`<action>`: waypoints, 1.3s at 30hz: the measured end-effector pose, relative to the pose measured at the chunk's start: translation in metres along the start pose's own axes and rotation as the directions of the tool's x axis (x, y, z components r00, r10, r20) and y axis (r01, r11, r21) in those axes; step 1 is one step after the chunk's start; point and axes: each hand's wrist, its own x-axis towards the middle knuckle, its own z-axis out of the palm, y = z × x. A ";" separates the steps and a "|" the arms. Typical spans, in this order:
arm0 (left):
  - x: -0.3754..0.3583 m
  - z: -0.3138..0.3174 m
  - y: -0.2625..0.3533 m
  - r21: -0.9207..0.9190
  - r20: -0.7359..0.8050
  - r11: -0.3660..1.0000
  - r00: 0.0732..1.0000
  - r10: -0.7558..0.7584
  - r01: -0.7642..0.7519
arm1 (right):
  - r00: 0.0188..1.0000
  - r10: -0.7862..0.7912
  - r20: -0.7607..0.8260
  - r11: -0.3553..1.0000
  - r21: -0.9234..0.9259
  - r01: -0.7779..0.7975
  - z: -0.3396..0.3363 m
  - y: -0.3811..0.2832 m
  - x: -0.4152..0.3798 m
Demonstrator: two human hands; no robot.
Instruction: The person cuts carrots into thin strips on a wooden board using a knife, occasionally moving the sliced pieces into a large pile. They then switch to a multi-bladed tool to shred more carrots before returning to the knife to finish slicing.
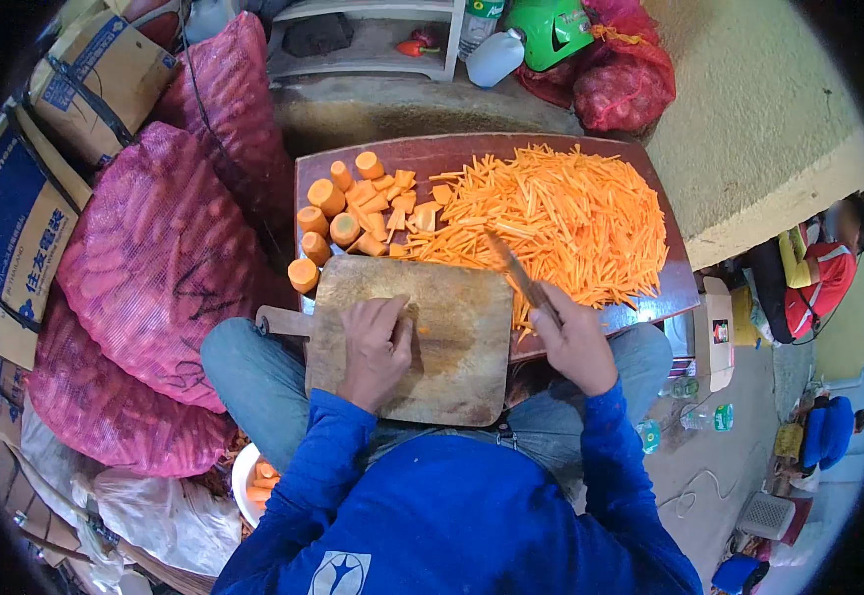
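My left hand (pixel 377 347) rests flat on a wooden cutting board (pixel 462 337) that lies across my lap, fingers together, holding nothing I can make out. My right hand (pixel 576 342) grips the handle of a knife (pixel 513 266), whose blade points away into a big pile of carrot sticks (pixel 561 218) on a dark red table (pixel 422 152). Carrot chunks and slabs (pixel 353 213) lie in a heap at the table's left end, just beyond the board.
Large red mesh sacks (pixel 154 258) are stacked on my left beside cardboard boxes (pixel 15 228). A white bowl with carrot scraps (pixel 253 481) sits by my left knee. More red sacks (pixel 620 79) and a green container (pixel 549 30) stand beyond the table. Someone sits at the far right (pixel 814 283).
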 end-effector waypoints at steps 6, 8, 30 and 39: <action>-0.003 0.003 -0.001 -0.116 -0.096 0.981 0.981 -0.167 0.155 | 0.983 -0.137 0.120 0.961 0.258 0.102 0.012 -0.019 -0.014; 0.000 -0.001 0.001 -0.168 -0.114 0.964 0.967 -0.226 0.205 | 0.965 -0.169 0.201 0.946 0.309 0.102 0.027 -0.015 -0.019; 0.116 0.030 -0.009 -0.038 0.194 0.996 0.977 0.089 -0.084 | 0.889 -0.035 0.457 0.566 0.742 -0.360 0.005 0.065 0.016; 0.201 0.102 -0.056 0.350 0.438 0.889 0.891 0.122 -0.294 | 0.897 -0.085 0.434 0.637 0.716 -0.286 0.012 0.079 0.022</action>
